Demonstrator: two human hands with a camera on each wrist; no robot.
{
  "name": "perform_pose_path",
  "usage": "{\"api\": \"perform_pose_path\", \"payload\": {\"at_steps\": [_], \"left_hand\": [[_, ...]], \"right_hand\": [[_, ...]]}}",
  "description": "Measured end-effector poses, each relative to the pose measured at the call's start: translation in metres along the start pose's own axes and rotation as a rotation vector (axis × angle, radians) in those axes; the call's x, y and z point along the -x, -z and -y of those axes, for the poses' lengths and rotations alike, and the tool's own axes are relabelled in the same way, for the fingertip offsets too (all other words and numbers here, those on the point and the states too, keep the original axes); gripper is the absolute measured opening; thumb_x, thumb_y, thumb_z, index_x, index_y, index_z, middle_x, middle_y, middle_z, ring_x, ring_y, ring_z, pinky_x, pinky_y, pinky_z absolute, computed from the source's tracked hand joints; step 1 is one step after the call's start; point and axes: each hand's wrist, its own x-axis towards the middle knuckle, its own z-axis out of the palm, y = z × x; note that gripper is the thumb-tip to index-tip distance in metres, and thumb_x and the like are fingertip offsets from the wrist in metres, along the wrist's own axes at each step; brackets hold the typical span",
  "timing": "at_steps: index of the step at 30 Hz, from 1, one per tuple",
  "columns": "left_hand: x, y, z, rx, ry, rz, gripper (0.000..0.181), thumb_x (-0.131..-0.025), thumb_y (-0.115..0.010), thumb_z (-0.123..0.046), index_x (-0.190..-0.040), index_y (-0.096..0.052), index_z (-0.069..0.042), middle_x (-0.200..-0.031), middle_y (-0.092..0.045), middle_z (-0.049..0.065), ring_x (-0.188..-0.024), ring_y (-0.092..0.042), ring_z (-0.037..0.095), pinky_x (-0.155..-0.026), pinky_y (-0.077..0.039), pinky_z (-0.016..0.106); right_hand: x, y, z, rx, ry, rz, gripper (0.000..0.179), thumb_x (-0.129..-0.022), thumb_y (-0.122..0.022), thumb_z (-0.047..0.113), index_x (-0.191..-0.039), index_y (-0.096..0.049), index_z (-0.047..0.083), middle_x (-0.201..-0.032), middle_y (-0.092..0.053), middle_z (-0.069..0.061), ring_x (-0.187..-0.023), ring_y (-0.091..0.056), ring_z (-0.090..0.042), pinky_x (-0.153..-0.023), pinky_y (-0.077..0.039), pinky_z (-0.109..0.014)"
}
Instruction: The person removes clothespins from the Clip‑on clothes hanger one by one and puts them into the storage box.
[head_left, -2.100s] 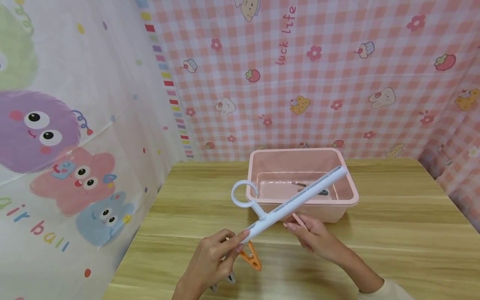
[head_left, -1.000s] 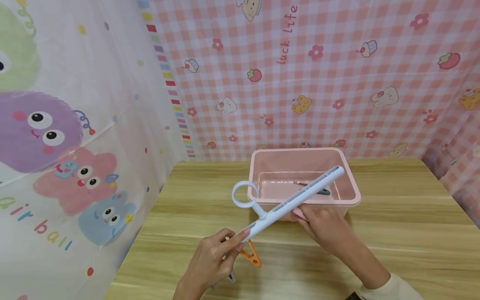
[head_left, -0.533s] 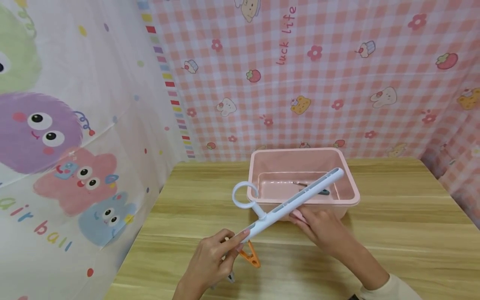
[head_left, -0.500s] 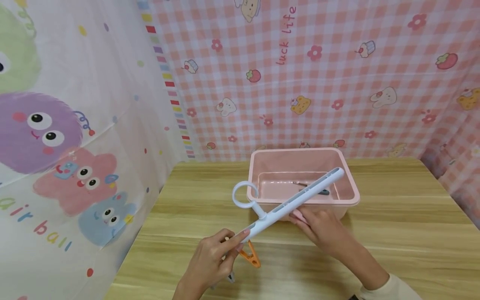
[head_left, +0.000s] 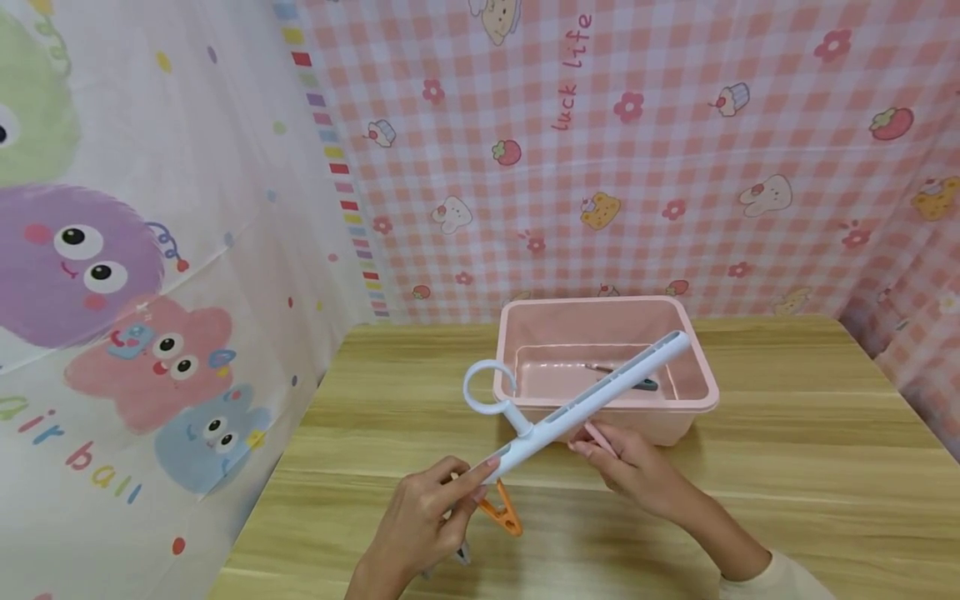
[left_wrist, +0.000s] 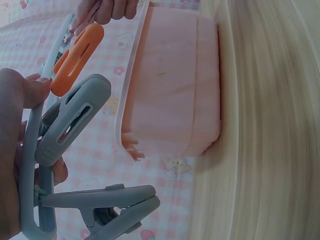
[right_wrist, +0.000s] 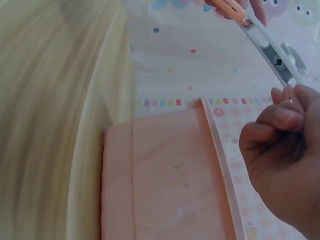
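My left hand (head_left: 423,512) grips the lower left end of a light blue clip hanger (head_left: 558,431), whose bar slants up to the right with its ring hook on the upper side. Below that end hang an orange clothespin (head_left: 510,521) and, clearer in the left wrist view, two grey clothespins, one upper (left_wrist: 97,90) and one lower (left_wrist: 100,199). My right hand (head_left: 637,471) pinches a pink clothespin (head_left: 602,441) right at the bar's underside, near its middle. In the right wrist view the curled fingers hide most of this clothespin.
Behind the hanger a pink plastic bin (head_left: 708,400) stands on the wooden table (head_left: 787,467), overlapped by the bar's far end. Inside lies a dark clothespin (head_left: 647,385), partly hidden by the bar. A checked cloth (head_left: 660,175) hangs along the table's back edge.
My right hand turned knuckles-up over the pink clothespin about a second ago and has since rolled back, showing more of it. My left hand and the hanger stay almost still.
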Motion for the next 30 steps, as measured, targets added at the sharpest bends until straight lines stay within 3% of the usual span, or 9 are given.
{"api": "perform_pose_path", "payload": {"at_steps": [3, 8, 15, 20, 27, 30], "left_hand": [[-0.0002, 0.0009, -0.0001, -0.007, 0.002, -0.002, 0.033, -0.107, -0.052, -0.024, -0.135, -0.067, -0.016, -0.084, -0.068, -0.001, -0.054, -0.032, -0.007, -0.051, -0.024, -0.001], [0.0, 0.002, -0.0006, -0.015, -0.001, -0.005, 0.033, -0.107, -0.052, -0.024, -0.134, -0.068, -0.016, -0.084, -0.067, -0.001, -0.054, -0.035, -0.006, -0.051, -0.024, -0.001], [0.0004, 0.0022, -0.0013, -0.007, -0.009, -0.012, 0.033, -0.107, -0.051, -0.025, -0.134, -0.068, -0.016, -0.083, -0.067, -0.001, -0.054, -0.035, -0.006, -0.051, -0.024, -0.001], [0.0, 0.002, -0.0017, 0.001, -0.008, -0.008, 0.034, -0.107, -0.051, -0.025, -0.136, -0.067, -0.017, -0.084, -0.067, -0.001, -0.054, -0.035, -0.006, -0.051, -0.024, -0.001], [-0.0001, 0.0013, -0.0016, 0.001, -0.01, -0.002, 0.034, -0.107, -0.05, -0.025, -0.137, -0.066, -0.017, -0.085, -0.067, -0.001, -0.053, -0.034, -0.006, -0.051, -0.023, -0.001], [-0.0002, 0.0009, -0.0019, 0.0, -0.013, -0.005, 0.034, -0.107, -0.05, -0.025, -0.136, -0.067, -0.017, -0.084, -0.067, -0.001, -0.053, -0.034, -0.006, -0.051, -0.023, -0.001]], "right_hand": [[0.0, -0.0004, 0.0012, -0.132, -0.014, 0.051, 0.023, -0.107, -0.043, 0.002, -0.111, -0.061, -0.011, -0.052, -0.032, -0.017, -0.044, -0.03, 0.003, -0.036, -0.026, -0.016], [-0.0014, -0.0013, 0.0007, -0.304, 0.012, 0.121, 0.026, -0.108, -0.036, 0.001, -0.112, -0.056, -0.016, -0.053, -0.027, -0.018, -0.039, -0.024, -0.018, -0.034, -0.024, -0.019], [-0.0025, -0.0025, -0.0033, -0.489, 0.05, 0.224, 0.038, -0.109, -0.029, -0.001, -0.116, -0.062, 0.016, -0.052, -0.025, -0.016, -0.039, -0.021, -0.029, -0.034, -0.02, -0.029], [-0.0012, -0.001, -0.0027, -0.472, 0.044, 0.228, 0.037, -0.109, -0.029, 0.0, -0.115, -0.062, 0.016, -0.053, -0.026, -0.016, -0.04, -0.022, -0.029, -0.034, -0.022, -0.027], [0.0008, 0.0002, -0.0026, -0.391, 0.027, 0.178, 0.026, -0.108, -0.034, 0.001, -0.109, -0.053, -0.017, -0.054, -0.026, -0.018, -0.04, -0.023, -0.027, -0.033, -0.025, -0.021], [0.0022, 0.0007, -0.0016, -0.341, -0.004, 0.151, 0.028, -0.108, -0.036, 0.001, -0.109, -0.052, -0.022, -0.054, -0.027, -0.02, -0.04, -0.026, -0.018, -0.034, -0.027, -0.02]]}}
